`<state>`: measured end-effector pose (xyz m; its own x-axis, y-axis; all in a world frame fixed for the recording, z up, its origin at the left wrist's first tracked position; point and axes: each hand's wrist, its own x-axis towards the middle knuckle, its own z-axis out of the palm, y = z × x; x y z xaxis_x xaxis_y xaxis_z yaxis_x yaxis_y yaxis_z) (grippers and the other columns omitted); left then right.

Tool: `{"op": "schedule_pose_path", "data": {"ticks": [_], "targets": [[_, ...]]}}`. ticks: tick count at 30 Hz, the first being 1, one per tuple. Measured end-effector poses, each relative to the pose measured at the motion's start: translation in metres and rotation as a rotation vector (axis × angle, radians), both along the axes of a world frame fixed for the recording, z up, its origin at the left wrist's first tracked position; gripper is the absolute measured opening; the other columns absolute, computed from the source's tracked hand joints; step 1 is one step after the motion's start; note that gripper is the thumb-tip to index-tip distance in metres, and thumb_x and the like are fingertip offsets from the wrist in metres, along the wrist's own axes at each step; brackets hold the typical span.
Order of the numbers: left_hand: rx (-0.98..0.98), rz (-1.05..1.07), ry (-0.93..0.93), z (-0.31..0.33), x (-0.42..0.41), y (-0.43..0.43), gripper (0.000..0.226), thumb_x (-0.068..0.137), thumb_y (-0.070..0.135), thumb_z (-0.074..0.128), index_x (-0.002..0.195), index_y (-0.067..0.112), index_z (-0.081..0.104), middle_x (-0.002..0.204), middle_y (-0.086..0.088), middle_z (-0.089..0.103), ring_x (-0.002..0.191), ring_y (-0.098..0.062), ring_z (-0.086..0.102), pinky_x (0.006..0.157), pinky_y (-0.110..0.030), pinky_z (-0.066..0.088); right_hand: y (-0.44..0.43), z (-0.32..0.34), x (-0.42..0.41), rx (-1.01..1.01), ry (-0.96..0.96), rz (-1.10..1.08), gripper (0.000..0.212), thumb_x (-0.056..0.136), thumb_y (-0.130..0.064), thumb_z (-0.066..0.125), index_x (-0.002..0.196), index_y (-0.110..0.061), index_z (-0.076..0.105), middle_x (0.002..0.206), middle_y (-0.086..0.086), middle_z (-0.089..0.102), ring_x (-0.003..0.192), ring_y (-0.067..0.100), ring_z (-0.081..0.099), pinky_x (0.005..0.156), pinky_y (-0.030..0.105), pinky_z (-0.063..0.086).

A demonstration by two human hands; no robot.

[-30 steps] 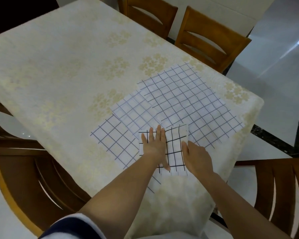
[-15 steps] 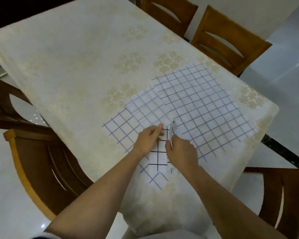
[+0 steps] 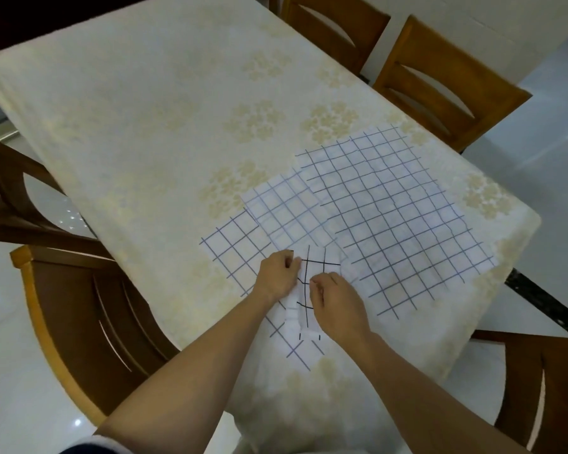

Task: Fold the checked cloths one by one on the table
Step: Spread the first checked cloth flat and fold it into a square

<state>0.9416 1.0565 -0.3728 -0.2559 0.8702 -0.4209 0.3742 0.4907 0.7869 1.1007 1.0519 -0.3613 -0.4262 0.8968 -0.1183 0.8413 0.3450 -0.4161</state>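
Checked cloth [image 3: 312,263] with black lines, folded to a narrow strip, lies by the table's [image 3: 145,126] near edge towards its right corner, on top of the other checked cloths [image 3: 400,217] spread flat there. A person's left hand [image 3: 276,280] pinches the strip's far left corner with curled fingers, while the right hand [image 3: 336,306] pinches its right edge midway along, so the strip runs between and under the two hands. This appears to be a late fold on this cloth; the next move calls for bringing one end over the other and pressing it flat.
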Motion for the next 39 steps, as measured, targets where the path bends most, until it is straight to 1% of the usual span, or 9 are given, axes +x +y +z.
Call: {"op": "schedule_pose_path", "data": {"ticks": [4, 8, 10, 16, 20, 25, 29, 32, 39], "targets": [[-0.013, 0.006, 0.004, 0.000, -0.002, 0.002, 0.039, 0.105, 0.032, 0.049, 0.070, 0.015, 0.049, 0.064, 0.002, 0.051, 0.060, -0.011, 0.048, 0.062, -0.028, 0.038, -0.004, -0.017, 0.023, 0.012, -0.149, 0.141, 0.056, 0.099, -0.036, 0.055, 0.149, -0.017, 0.040, 0.156, 0.004, 0.038, 0.144, 0.025, 0.034, 0.116, 0.039, 0.030], [0.089, 0.144, 0.008, 0.005, -0.007, -0.001, 0.025, 0.101, 0.037, 0.057, 0.113, 0.017, 0.064, 0.098, 0.004, 0.068, 0.086, -0.013, 0.065, 0.081, -0.031, 0.054, -0.001, -0.027, 0.031, -0.095, -0.215, 0.223, 0.073, 0.098, -0.053, 0.046, 0.158, -0.026, 0.013, 0.165, -0.006, 0.003, 0.153, 0.018, -0.002, 0.123, 0.035, 0.003], [0.221, 0.060, 0.217, 0.005, -0.010, -0.003, 0.025, 0.100, 0.026, 0.060, 0.123, 0.016, 0.059, 0.113, 0.003, 0.063, 0.100, -0.015, 0.060, 0.089, -0.031, 0.051, 0.000, -0.028, 0.032, -0.105, -0.228, 0.228, 0.074, 0.098, -0.056, 0.043, 0.158, -0.027, 0.011, 0.165, -0.008, -0.002, 0.152, 0.016, -0.006, 0.123, 0.035, 0.001], [0.275, -0.748, 0.439, 0.007, 0.007, 0.014, 0.046, 0.103, 0.014, 0.052, 0.149, 0.020, 0.045, 0.147, -0.002, 0.049, 0.132, -0.019, 0.048, 0.106, -0.036, 0.044, 0.004, -0.029, 0.033, -0.119, -0.169, 0.204, 0.073, 0.094, -0.063, 0.031, 0.156, -0.027, 0.020, 0.165, -0.004, 0.012, 0.153, 0.017, 0.005, 0.124, 0.039, 0.011], [0.100, -0.778, 0.394, 0.006, 0.008, 0.024, 0.065, 0.104, 0.016, 0.050, 0.160, 0.027, 0.020, 0.161, -0.003, 0.031, 0.134, -0.022, 0.048, 0.110, -0.035, 0.039, 0.013, -0.020, 0.035, -0.026, -0.130, 0.097, 0.053, 0.104, -0.036, 0.042, 0.152, -0.014, 0.035, 0.160, 0.003, 0.031, 0.150, 0.020, 0.021, 0.123, 0.043, 0.019], [0.119, -0.893, 0.595, 0.012, 0.015, 0.037, 0.079, 0.091, 0.002, 0.067, 0.157, 0.019, 0.028, 0.157, -0.005, 0.032, 0.139, -0.026, 0.038, 0.099, -0.043, 0.049, 0.013, -0.020, 0.048, -0.067, -0.322, 0.111, 0.072, 0.099, -0.054, 0.042, 0.157, -0.022, 0.015, 0.166, -0.004, 0.003, 0.152, 0.027, -0.010, 0.122, 0.046, -0.006], [0.041, -1.035, 0.760, 0.022, 0.032, 0.059, 0.090, 0.084, 0.019, 0.080, 0.156, 0.027, 0.027, 0.159, -0.006, 0.022, 0.136, -0.030, 0.037, 0.096, -0.043, 0.049, 0.004, -0.015, 0.042, -0.028, -0.212, -0.189, 0.074, 0.078, -0.057, 0.072, 0.137, -0.019, 0.051, 0.146, 0.012, 0.040, 0.135, 0.034, 0.034, 0.113, 0.045, 0.028], [0.018, -0.993, 0.700, 0.023, 0.039, 0.076, 0.086, 0.085, 0.030, 0.080, 0.155, 0.024, 0.030, 0.153, -0.007, 0.031, 0.130, -0.029, 0.046, 0.095, -0.042, 0.050, 0.002, -0.012, 0.034, -0.114, -0.150, -0.385, 0.056, 0.080, -0.057, 0.071, 0.120, -0.020, 0.060, 0.121, 0.008, 0.054, 0.115, 0.028, 0.046, 0.096, 0.038, 0.037], [-0.043, -0.642, 0.345, 0.012, 0.036, 0.084, 0.055, 0.090, 0.030, 0.074, 0.137, 0.017, 0.049, 0.122, -0.007, 0.061, 0.113, -0.026, 0.057, 0.094, -0.039, 0.049, 0.011, -0.011, 0.029, -0.276, -0.133, -0.496, 0.031, 0.089, -0.047, 0.066, 0.109, -0.023, 0.065, 0.118, 0.006, 0.055, 0.114, 0.026, 0.048, 0.099, 0.037, 0.040]]}}
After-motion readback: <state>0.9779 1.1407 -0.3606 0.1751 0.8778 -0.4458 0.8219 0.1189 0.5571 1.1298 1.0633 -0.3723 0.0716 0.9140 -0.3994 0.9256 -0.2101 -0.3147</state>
